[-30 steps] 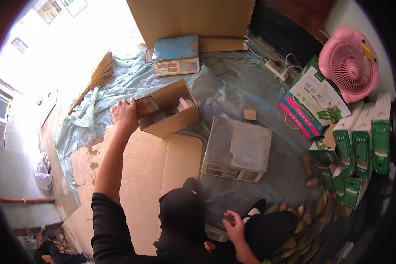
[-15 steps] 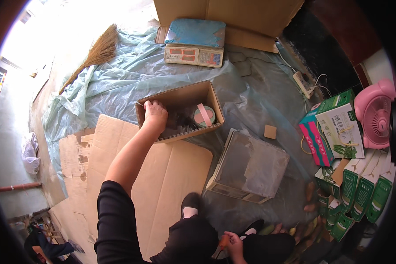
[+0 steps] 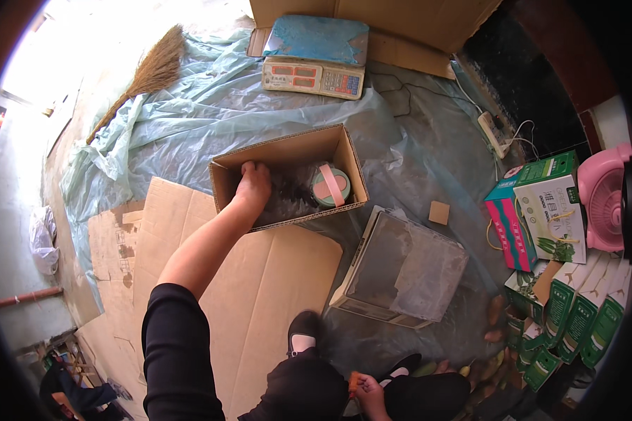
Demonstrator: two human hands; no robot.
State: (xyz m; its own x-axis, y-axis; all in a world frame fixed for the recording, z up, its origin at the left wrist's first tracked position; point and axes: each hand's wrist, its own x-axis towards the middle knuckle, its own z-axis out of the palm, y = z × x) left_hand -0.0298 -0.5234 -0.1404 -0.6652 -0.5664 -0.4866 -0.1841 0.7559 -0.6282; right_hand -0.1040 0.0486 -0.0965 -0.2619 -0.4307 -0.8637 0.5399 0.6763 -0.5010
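My left hand (image 3: 254,188) reaches into the left end of an open cardboard box (image 3: 288,149), fingers curled; whatever they hold is hidden. At the box's right end stands a round container (image 3: 339,179) with a green rim and a pink strap over its lid. Dark, glossy material (image 3: 288,193), too unclear to name, lies beside it. Low in the view, next to my knees, my right hand (image 3: 372,394) is closed around an orange-handled tool (image 3: 353,382); its working end is not clear.
Flattened cardboard (image 3: 246,281) and plastic sheeting (image 3: 189,126) cover the floor. A scale (image 3: 312,78) and broom (image 3: 154,67) lie beyond the box. To the right are a dusty grey case (image 3: 407,266), a small cardboard square (image 3: 439,212), green-white cartons (image 3: 576,302), a pink fan (image 3: 604,200) and a power strip (image 3: 494,135).
My left hand has moved from the box's far left rim down inside it. The box appears slightly turned and shifted. My right hand still grips the orange-handled tool.
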